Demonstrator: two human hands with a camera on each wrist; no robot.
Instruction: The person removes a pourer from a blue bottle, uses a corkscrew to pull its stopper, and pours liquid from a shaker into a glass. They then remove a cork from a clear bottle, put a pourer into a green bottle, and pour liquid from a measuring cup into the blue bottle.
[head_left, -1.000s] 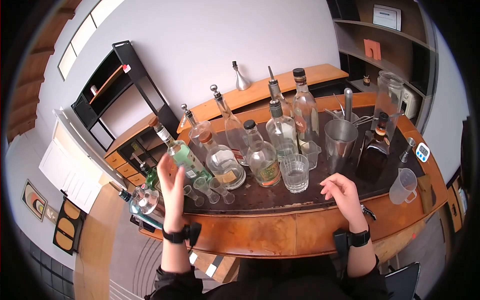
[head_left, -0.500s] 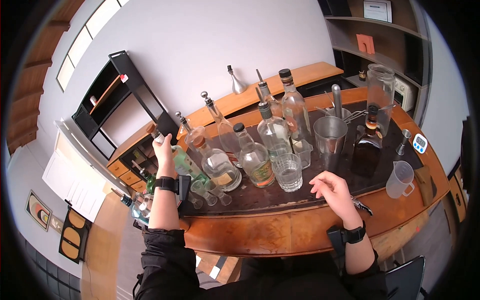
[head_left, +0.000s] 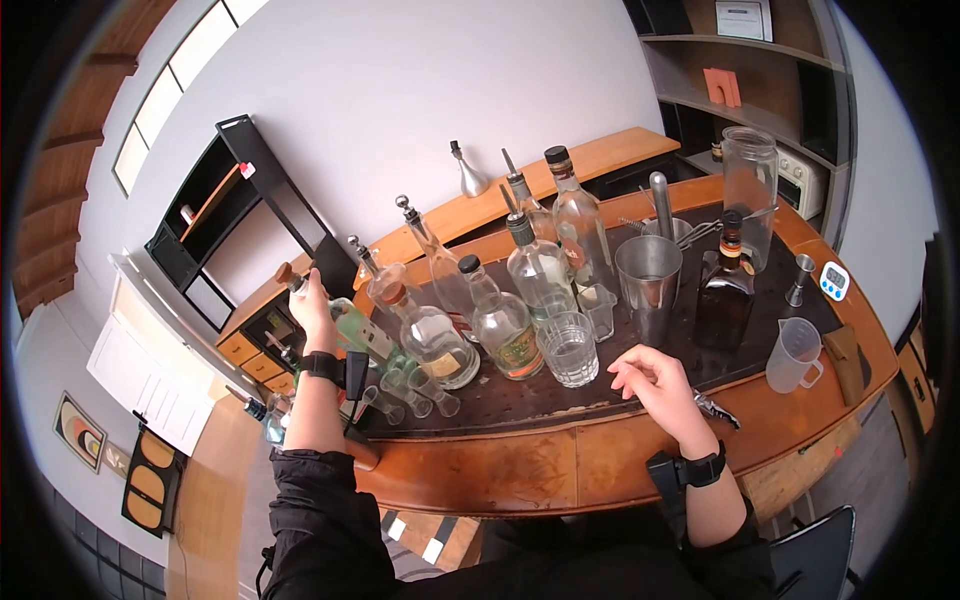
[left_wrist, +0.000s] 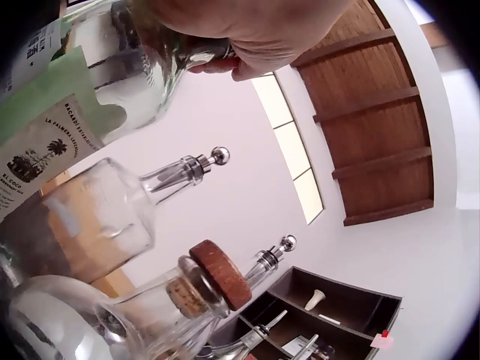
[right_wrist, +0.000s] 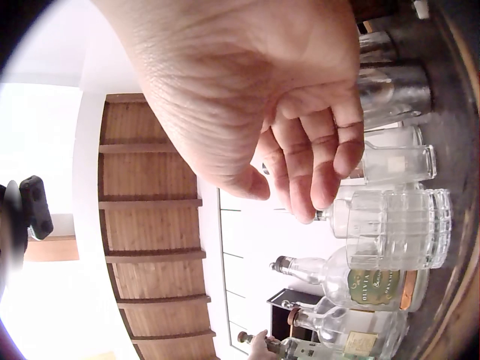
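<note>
My left hand (head_left: 314, 308) grips the neck of a green-labelled Bacardí bottle (left_wrist: 60, 135) with a wooden-topped stopper (head_left: 288, 273). In the head view, part of this bottle shows behind the hand, leaning left among other bottles. Several small stemmed glasses (head_left: 408, 395) stand just right of my left wrist. My right hand (head_left: 655, 393) hovers over the dark bar top, fingers loosely bent and holding nothing. Left of it stands a cut-glass tumbler (head_left: 569, 352), with a round green-labelled bottle (head_left: 507, 335) beyond.
Stoppered clear bottles crowd the middle. Right of them stand a metal shaker tin (head_left: 648, 275), a dark brown bottle (head_left: 724, 295), a tall glass jar (head_left: 750, 180), a plastic measuring jug (head_left: 794, 355) and a timer (head_left: 833, 281). A corkscrew (head_left: 716, 410) lies beside my right wrist.
My left hand, raised and empty one second ago, has reached forward and taken the green-labelled bottle by its neck. My right hand stays almost where it was. The head view has shifted slightly.
</note>
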